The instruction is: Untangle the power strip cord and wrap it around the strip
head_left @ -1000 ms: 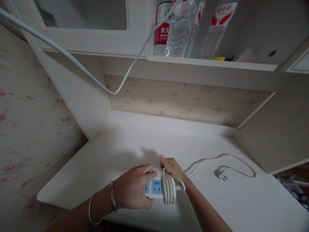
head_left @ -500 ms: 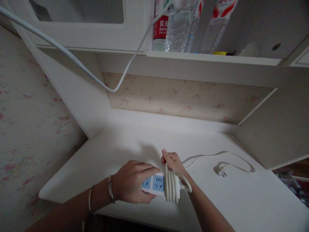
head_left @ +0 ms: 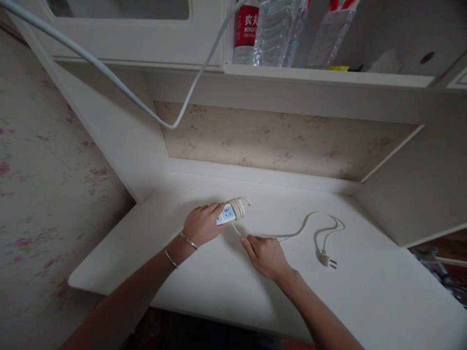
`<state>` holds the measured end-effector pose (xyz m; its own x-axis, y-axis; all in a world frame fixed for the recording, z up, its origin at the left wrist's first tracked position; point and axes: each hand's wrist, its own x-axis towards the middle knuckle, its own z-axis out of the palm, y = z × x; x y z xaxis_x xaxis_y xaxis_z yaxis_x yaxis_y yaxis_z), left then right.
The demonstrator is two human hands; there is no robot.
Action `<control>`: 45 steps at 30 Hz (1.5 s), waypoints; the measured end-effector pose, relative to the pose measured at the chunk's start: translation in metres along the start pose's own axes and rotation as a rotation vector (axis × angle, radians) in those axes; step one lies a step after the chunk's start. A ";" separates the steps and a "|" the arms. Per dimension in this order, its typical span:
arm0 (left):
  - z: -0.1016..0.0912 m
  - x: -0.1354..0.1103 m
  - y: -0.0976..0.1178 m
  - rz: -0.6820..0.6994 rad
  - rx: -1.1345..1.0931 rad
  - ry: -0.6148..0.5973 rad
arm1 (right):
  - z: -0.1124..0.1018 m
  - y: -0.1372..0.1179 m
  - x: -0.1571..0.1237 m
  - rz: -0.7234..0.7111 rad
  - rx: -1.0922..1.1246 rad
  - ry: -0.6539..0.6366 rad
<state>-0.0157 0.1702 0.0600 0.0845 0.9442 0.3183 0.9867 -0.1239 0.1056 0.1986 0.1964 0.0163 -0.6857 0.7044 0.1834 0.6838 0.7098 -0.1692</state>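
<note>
My left hand (head_left: 205, 222) is closed around one end of a white power strip (head_left: 226, 214) with blue socket faces. Several turns of its cream cord (head_left: 238, 209) are wrapped around the strip's other end. Lower and to the right, my right hand (head_left: 265, 253) pinches the cord where it leaves the wrapped turns. Past that hand the loose cord runs right across the white desk (head_left: 204, 287) in a curve. It ends in a two-pin plug (head_left: 326, 259) lying on the desktop. My left palm hides part of the strip.
A pale cable (head_left: 146, 106) hangs in a loop across the upper left, nearer to me than the cabinet. Above the desk, a shelf (head_left: 328, 78) holds several plastic bottles (head_left: 273, 34). Side panels (head_left: 404, 184) bound the desk, and its front edge faces me.
My left hand and the power strip have moved farther over the desk and tilted. My right hand has come from above the strip to below it, still on the cord. The plug has shifted slightly.
</note>
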 end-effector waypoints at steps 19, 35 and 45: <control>-0.026 -0.046 0.058 0.269 -0.164 -0.310 | -0.042 0.020 0.041 -0.290 0.169 0.185; -0.019 -0.050 0.067 0.151 -0.208 -0.377 | -0.046 0.009 0.049 -0.197 0.518 -0.089; -0.026 -0.048 0.047 0.368 -0.283 -0.322 | 0.015 0.034 0.050 0.221 1.156 -0.332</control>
<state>0.0226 0.1114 0.0744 0.4974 0.8635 0.0834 0.8123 -0.4974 0.3046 0.1838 0.2563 0.0053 -0.7289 0.6590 -0.1856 0.2854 0.0460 -0.9573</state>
